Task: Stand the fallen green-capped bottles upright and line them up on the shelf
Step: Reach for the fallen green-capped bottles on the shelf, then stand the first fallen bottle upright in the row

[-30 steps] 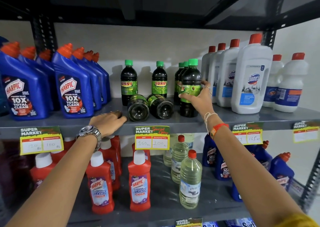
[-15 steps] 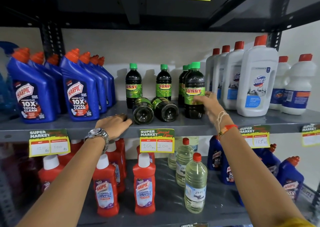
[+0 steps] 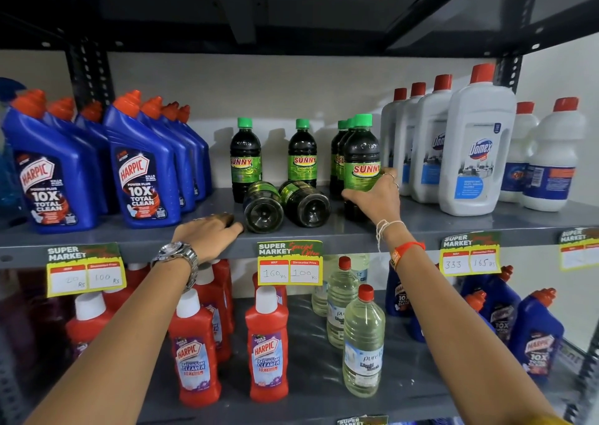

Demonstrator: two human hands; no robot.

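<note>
Two dark green-capped Sunny bottles lie on their sides on the grey shelf (image 3: pixel 421 227), bases toward me: the left fallen bottle (image 3: pixel 262 209) and the right fallen bottle (image 3: pixel 306 203). Behind them stand two upright ones (image 3: pixel 245 157) (image 3: pixel 302 152). To the right a short row of upright bottles runs backward; my right hand (image 3: pixel 376 197) grips the lower body of the front bottle (image 3: pixel 361 155), which stands on the shelf. My left hand (image 3: pixel 207 238) rests palm down on the shelf's front edge, just left of the left fallen bottle, holding nothing.
Blue Harpic bottles (image 3: pixel 142 171) crowd the shelf's left part, and white Domex bottles (image 3: pixel 476 152) stand on the right. Price tags (image 3: pixel 290 262) hang from the shelf edge. The lower shelf holds red Harpic bottles (image 3: pixel 267 347) and clear bottles (image 3: pixel 363 343).
My right hand has turned the front upright bottle so its label faces me, and it has slid down to the bottle's lower body. My left hand stays on the shelf edge.
</note>
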